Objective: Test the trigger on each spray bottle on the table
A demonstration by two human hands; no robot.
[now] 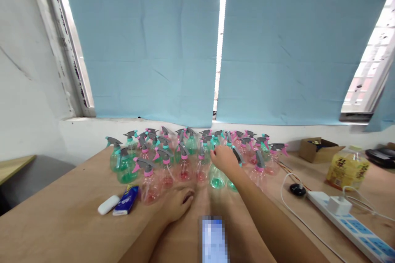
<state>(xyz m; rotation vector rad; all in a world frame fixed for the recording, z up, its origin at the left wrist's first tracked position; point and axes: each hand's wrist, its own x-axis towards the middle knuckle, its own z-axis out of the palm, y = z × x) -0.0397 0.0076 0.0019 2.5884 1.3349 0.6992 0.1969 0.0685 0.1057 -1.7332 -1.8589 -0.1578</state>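
Several small clear spray bottles (166,160), pink and green with grey triggers, stand packed together at the far side of the wooden table (61,222). My right hand (224,159) reaches among them and is closed round the top of a green spray bottle (217,178) at the front of the group. My left hand (179,202) lies flat on the table, fingers stretched out, just in front of the pink bottles and holding nothing.
A white case (108,204) and a blue tissue pack (126,200) lie at the left. A white power strip (348,222) with cables, a black puck (298,190), a cardboard box (319,149) and a yellow oil bottle (347,168) sit at the right. Blue blinds cover the window behind.
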